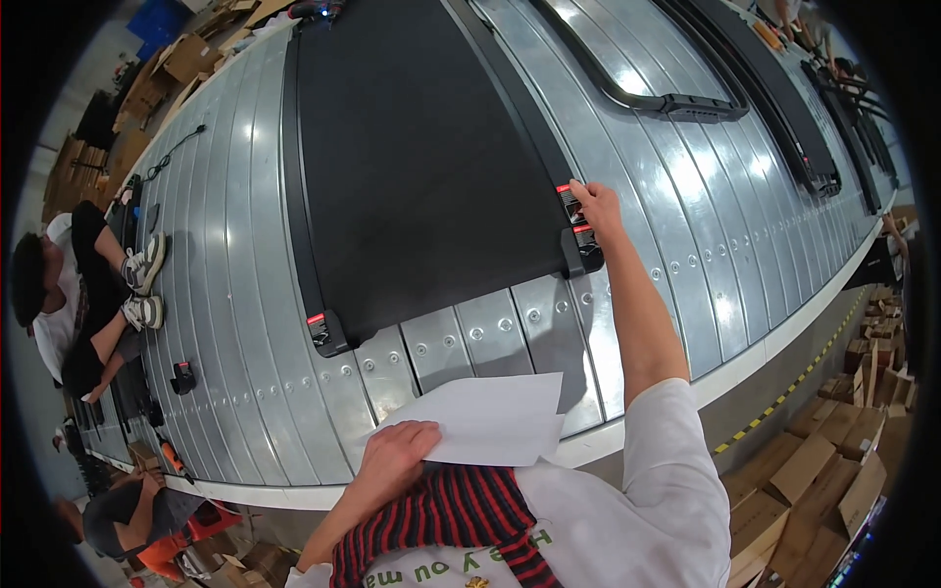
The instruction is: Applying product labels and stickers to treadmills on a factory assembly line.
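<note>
Head view: treadmill (421, 167), heavy, rigid; your right hand (595, 208) fingers pinch its rear-corner sticker (571, 204). Left hand (392, 456) lies flat on a light, floppy paper sheet (490, 416).

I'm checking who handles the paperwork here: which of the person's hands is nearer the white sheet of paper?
The left. The left hand rests on the near corner of the white sheet of paper. The right hand is stretched far beyond it, touching the right rear corner of the black treadmill deck.
</note>
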Demonstrator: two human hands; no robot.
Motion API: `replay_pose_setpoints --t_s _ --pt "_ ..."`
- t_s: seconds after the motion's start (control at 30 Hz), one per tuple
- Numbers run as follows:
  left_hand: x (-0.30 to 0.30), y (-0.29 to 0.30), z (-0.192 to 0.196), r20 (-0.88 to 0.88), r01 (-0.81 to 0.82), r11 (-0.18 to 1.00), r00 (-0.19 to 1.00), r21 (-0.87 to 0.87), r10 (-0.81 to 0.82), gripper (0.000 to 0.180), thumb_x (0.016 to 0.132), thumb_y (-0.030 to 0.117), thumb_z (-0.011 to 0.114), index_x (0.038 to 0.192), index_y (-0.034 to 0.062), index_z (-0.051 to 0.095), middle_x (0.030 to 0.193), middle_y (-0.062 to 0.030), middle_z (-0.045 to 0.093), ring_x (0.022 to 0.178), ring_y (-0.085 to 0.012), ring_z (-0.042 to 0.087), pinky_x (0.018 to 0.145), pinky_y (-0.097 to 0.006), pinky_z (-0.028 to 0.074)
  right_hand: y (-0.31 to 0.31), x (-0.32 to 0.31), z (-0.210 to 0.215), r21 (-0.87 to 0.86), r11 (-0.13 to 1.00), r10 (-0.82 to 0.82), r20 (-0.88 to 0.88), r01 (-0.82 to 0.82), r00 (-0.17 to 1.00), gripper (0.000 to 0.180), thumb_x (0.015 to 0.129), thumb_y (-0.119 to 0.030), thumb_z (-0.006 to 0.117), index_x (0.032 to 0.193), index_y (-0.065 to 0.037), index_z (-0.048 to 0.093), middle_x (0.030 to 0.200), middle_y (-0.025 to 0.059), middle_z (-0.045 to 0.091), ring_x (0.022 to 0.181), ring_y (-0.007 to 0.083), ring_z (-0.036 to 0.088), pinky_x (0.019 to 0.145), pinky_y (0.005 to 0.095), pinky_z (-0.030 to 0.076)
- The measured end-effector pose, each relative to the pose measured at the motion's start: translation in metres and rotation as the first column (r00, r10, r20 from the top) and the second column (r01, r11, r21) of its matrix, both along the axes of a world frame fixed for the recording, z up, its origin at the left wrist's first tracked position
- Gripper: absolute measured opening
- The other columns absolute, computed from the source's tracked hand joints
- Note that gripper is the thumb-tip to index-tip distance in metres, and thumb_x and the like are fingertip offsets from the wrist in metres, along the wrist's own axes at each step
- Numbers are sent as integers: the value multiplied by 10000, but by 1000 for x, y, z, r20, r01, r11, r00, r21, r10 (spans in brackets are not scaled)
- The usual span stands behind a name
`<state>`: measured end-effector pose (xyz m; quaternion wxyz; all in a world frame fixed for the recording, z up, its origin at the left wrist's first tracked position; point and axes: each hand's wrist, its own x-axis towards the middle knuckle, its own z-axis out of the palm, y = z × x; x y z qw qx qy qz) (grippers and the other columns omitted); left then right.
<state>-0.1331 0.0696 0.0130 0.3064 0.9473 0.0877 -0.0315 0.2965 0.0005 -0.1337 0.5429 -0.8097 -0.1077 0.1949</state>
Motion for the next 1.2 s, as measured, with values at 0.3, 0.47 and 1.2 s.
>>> replay_pose_setpoints --t_s 0.3,0.47,1.2 --pt "-21 0 -6 -48 -33 999 998 -12 33 272 604 -29 509 858 67 519 791 -105 581 752 -278 573 638 -364 460 -2 -6 -2 -160 986 -7 209 42 978 387 743 -338 620 816 42 624 653 95 593 612 165 555 576 312 425" --pt "-28 9 -3 -30 -59 998 998 -39 58 307 593 -29 515 883 73 525 797 -111 585 747 -288 575 633 -370 463 -4 -18 7 -187 980 106 181 -71 978 486 695 -408 653 868 43 600 742 122 599 673 184 562 602 319 423" --pt "-161 65 36 -32 -163 22 322 -986 946 452 801 175 592 1165 -33 421 1093 -91 515 979 -174 499 855 -309 396 45 -368 148 487 534 833 -162 -691 530 299 815 -149 561 1082 -18 530 1009 65 579 903 111 533 757 257 423"
